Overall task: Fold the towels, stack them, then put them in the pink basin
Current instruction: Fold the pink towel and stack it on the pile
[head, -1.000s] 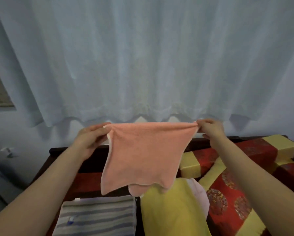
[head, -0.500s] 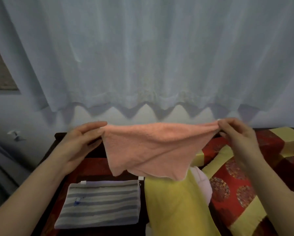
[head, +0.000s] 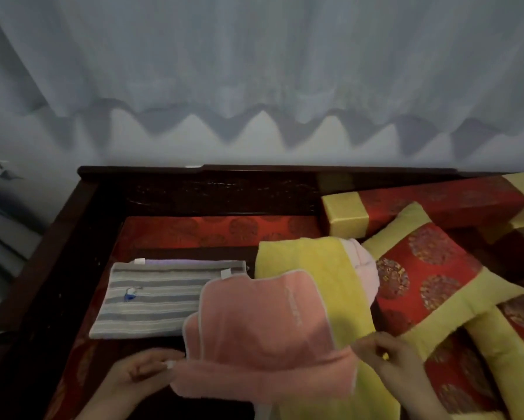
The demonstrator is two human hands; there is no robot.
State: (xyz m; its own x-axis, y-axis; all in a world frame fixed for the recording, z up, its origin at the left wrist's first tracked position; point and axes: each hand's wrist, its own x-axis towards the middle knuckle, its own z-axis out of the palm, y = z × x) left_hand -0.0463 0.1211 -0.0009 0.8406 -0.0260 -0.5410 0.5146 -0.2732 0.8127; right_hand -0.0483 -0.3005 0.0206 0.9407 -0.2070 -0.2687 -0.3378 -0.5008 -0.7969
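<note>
A salmon-pink towel point(head: 263, 338) lies spread low in front of me, its far end draped over the grey striped towel and the yellow towel. My left hand point(head: 139, 374) pinches its near left corner. My right hand point(head: 382, 356) pinches its near right corner. A folded grey striped towel point(head: 151, 298) lies flat to the left, on top of a purple one whose edge shows behind it. A yellow towel point(head: 324, 262) lies unfolded to the right, with a pale pink towel point(head: 363, 268) partly under it. No pink basin is in view.
Everything rests on a dark wooden couch point(head: 81, 237) with a red patterned seat pad point(head: 218, 228). Red and yellow cushions point(head: 430, 277) and bolsters point(head: 406, 207) crowd the right side. A pale curtain point(head: 254, 56) hangs behind.
Both hands have brought the salmon towel down from chest height onto the seat. My view has tilted downward, so the hands now sit at the bottom of the frame.
</note>
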